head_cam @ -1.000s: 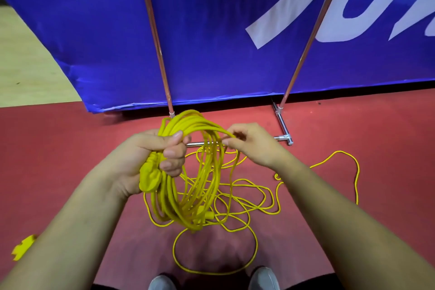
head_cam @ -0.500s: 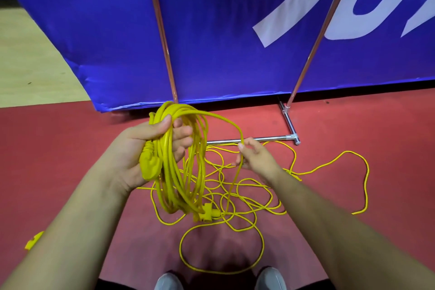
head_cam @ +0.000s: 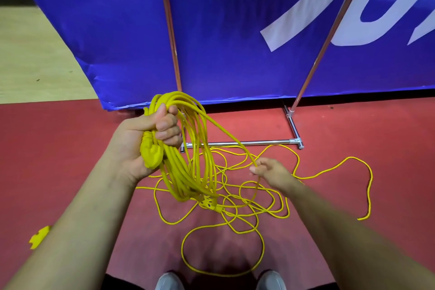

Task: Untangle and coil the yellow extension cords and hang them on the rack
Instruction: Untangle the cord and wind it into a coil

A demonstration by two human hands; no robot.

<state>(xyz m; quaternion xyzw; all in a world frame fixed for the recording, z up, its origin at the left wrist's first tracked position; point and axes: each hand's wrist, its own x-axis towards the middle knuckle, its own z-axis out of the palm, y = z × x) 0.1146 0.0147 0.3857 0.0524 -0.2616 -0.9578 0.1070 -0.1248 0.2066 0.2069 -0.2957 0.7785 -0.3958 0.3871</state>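
Left hand (head_cam: 150, 139): fist clamped around the top of a coil of yellow cord (head_cam: 188, 148), a yellow plug (head_cam: 151, 154) pressed in the palm.
Right hand (head_cam: 270, 170): fingertips pinched on one strand running up to the coil.
Loose cord (head_cam: 247, 198): tangled loops on the red floor (head_cam: 58, 160), near the feet.
Rack (head_cam: 247, 142): chrome base bar just beyond the tangle, two poles rising before a blue banner (head_cam: 235, 30).

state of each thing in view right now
coil: bundled, gripped in left hand
loose cord: tangled on floor, one strand pinched by right hand
plug: held against coil
socket: among the tangle
rack: standing, no cord hung
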